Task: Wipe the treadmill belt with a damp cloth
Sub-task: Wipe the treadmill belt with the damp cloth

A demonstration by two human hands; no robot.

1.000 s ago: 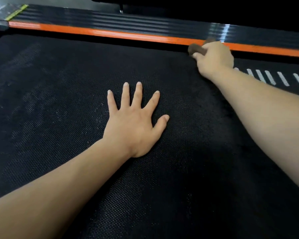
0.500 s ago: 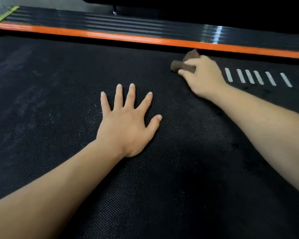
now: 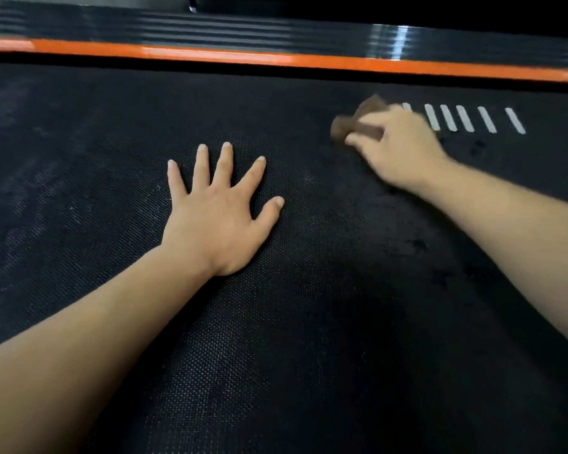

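Now right hand grips cloth on belt.

Dim scene, white glare on the side rail, motion blur over right hand and cloth

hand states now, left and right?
Left hand: open, fingers spread flat on the treadmill belt.
Right hand: closed, holding the brown cloth on the belt; motion-blurred.
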